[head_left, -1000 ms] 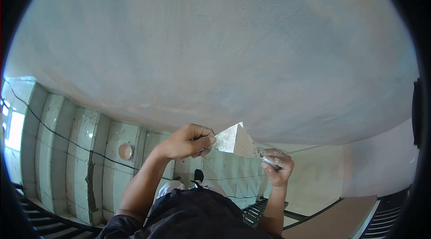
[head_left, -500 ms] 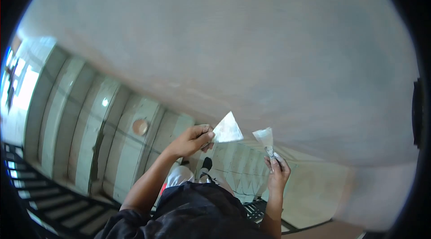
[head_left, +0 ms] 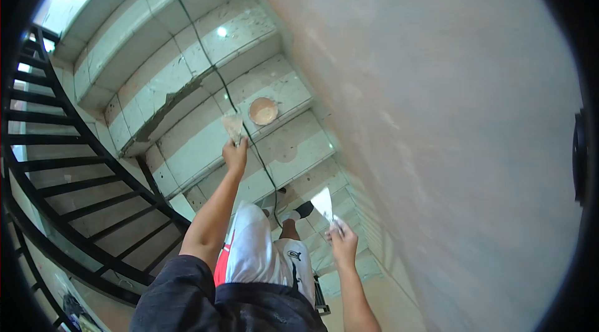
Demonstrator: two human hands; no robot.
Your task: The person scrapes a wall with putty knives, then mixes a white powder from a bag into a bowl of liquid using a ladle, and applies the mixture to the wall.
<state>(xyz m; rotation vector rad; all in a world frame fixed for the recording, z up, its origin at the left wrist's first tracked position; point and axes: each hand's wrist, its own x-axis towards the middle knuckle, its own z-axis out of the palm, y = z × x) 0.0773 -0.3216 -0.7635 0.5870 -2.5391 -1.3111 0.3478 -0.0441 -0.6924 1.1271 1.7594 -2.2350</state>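
Observation:
My left hand [head_left: 235,156] is closed round the handle of a putty knife [head_left: 233,125], its blade pale and smeared. That blade is just left of a round tub [head_left: 263,111] of pinkish-brown paste, which sits on a stair step. Whether the blade touches the step cannot be made out. Lower down, my right hand [head_left: 342,238] grips a second putty knife [head_left: 322,203], blade pointing up and catching the light, beside the plastered wall [head_left: 424,113] and apart from it.
Tiled stairs [head_left: 175,76] with splatters and a broken edge climb toward the upper left. A dark cable [head_left: 206,54] runs down the steps past the tub. Black metal railing [head_left: 68,163] curves along the left. My feet stand on the steps below.
The view has swung toward the stairs and railing. My left hand has moved from beside the wall out to the tub, still with its putty knife. My right hand keeps its own.

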